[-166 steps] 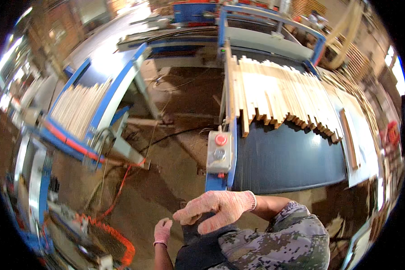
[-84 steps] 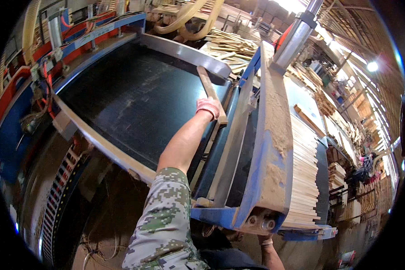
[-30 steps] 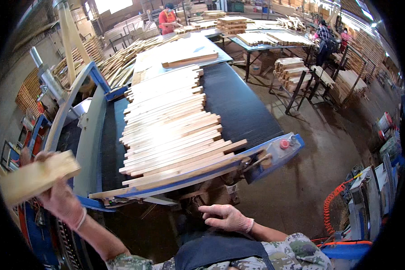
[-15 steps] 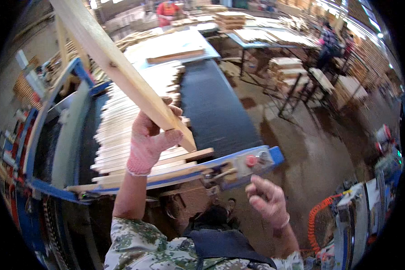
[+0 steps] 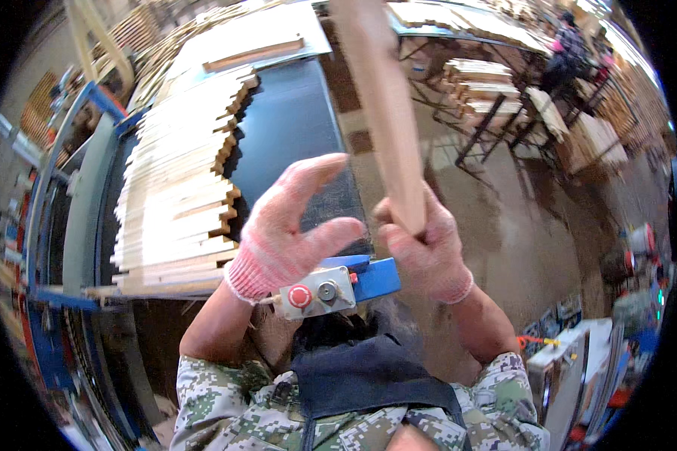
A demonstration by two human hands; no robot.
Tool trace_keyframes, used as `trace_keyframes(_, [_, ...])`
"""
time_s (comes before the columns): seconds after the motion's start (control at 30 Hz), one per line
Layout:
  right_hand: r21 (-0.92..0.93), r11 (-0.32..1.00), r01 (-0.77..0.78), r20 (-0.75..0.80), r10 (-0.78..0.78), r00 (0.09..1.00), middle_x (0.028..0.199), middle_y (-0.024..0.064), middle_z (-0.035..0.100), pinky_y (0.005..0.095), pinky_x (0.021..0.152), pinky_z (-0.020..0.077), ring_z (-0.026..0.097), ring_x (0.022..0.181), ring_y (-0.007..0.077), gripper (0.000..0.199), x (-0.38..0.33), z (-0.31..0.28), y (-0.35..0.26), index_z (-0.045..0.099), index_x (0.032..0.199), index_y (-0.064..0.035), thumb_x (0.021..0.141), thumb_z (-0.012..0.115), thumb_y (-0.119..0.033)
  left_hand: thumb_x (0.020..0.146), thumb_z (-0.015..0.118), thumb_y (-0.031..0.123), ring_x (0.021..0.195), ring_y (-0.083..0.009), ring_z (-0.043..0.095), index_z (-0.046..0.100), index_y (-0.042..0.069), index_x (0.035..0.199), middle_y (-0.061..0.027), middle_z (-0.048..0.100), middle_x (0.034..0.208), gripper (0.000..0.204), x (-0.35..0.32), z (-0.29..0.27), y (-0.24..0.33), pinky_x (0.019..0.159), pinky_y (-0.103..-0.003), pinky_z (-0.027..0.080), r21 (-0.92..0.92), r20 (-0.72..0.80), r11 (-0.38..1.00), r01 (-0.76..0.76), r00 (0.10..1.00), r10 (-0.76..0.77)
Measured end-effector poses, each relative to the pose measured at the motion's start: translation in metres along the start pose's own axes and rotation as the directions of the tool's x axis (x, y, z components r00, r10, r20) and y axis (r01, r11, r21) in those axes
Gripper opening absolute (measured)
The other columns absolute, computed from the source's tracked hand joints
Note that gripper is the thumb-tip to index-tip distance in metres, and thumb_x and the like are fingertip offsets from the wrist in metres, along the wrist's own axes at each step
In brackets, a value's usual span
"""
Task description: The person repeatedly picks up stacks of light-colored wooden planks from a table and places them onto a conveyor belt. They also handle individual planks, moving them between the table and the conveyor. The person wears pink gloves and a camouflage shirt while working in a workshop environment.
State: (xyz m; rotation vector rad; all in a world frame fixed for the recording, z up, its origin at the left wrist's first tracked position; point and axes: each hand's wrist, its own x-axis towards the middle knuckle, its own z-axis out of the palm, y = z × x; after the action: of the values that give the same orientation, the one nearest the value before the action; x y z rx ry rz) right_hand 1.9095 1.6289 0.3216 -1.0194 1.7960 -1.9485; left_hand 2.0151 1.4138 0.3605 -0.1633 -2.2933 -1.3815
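In my right hand, gloved in pink and white knit, I grip the near end of a long wooden board. The board rises away from me, and its far end runs out of the picture at the top. My left hand, in a matching glove, is apart from the board, thumb and fingers spread with nothing in them. It hovers above a grey control box with a red button. Left of it, many wooden strips lie side by side on a dark belt, their right ends uneven.
A blue metal frame borders the belt at the left. Beyond it, one strip rests on a pale table. Stacked boards stand on a rack at the right, near a person. Machinery stands at lower right.
The board has passed from my left hand to my right and swung rightward. My left hand has opened. The view has turned, so the belt sits further left.
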Motion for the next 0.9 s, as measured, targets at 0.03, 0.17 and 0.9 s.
trace_keyframes(0.03, [0.108, 0.983, -0.149, 0.029, 0.146, 0.989, 0.106, 0.0038, 0.070, 0.0292, 0.076, 0.0553, 0.066, 0.087, 0.0120, 0.065, -0.001, -0.019, 0.006, 0.048, 0.154, -0.0015, 0.092, 0.069, -0.007, 0.090, 0.087, 0.019, 0.122, -0.0274, 0.067, 0.059, 0.000, 0.142, -0.0161, 0.068, 0.133, 0.062, -0.007, 0.001, -0.006, 0.107, -0.039, 0.052, 0.170, -0.062, 0.985, -0.017, 0.998, 0.028])
trace_keyframes(0.17, [0.242, 0.955, -0.169, 0.065, 0.158, 0.985, 0.093, -0.0027, 0.063, 0.0227, 0.066, 0.0470, 0.055, 0.077, 0.0039, 0.029, 0.007, -0.103, 0.066, 0.060, 0.121, -0.0030, 0.095, 0.070, -0.013, 0.103, 0.071, 0.041, 0.141, -0.0267, 0.054, 0.056, -0.002, 0.149, -0.0184, 0.061, 0.146, 0.065, -0.047, 0.030, -0.010, 0.119, -0.040, 0.039, 0.206, -0.288, 0.893, 0.400, 0.897, -0.335])
trace_keyframes(0.9, [0.161, 0.785, -0.599, 0.298, 0.540, 0.787, 0.081, 0.0055, 0.064, 0.0285, 0.056, 0.0496, 0.058, 0.063, 0.0114, 0.018, 0.049, -0.361, 0.203, 0.060, 0.106, -0.0023, 0.088, 0.065, -0.001, 0.096, 0.074, 0.044, 0.142, -0.0443, 0.051, 0.063, 0.004, 0.140, -0.0225, 0.062, 0.145, 0.060, 0.001, 0.231, -0.022, 0.125, -0.053, 0.033, 0.668, -0.618, 0.353, 0.655, 0.753, -0.227])
